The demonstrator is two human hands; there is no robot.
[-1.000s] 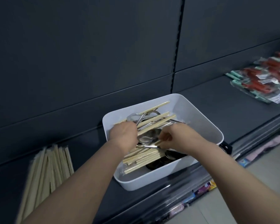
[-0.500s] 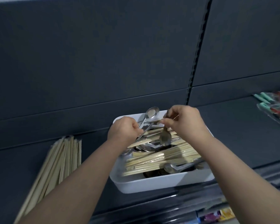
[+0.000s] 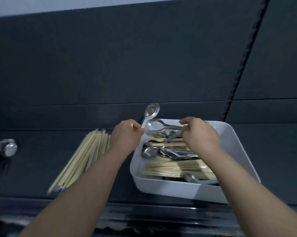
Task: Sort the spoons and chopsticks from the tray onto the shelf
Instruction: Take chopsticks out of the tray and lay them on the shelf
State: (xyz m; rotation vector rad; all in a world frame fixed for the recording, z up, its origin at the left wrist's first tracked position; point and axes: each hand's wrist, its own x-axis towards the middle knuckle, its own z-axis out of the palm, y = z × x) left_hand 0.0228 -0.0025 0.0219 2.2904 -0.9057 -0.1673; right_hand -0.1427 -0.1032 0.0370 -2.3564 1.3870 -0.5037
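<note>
A white tray (image 3: 238, 151) sits on the dark shelf (image 3: 33, 168) and holds several metal spoons and bamboo chopsticks (image 3: 178, 170). My left hand (image 3: 125, 135) grips the handle of a metal spoon (image 3: 152, 111) that points up over the tray's far left corner. My right hand (image 3: 199, 134) pinches the handle of a second spoon (image 3: 155, 126), held level with its bowl toward my left hand. A pile of sorted chopsticks (image 3: 82, 156) lies on the shelf to the left of the tray.
Spoon bowls (image 3: 7, 147) lie on the shelf at the far left. The shelf's dark back panel rises behind everything, with a slotted upright (image 3: 242, 65) at the right. The shelf's front edge (image 3: 144, 212) runs below the tray.
Both hands have risen out of the tray, each lifting a spoon. The camera has swung left, so the tray sits further right and the spoons at the far left have come into view.
</note>
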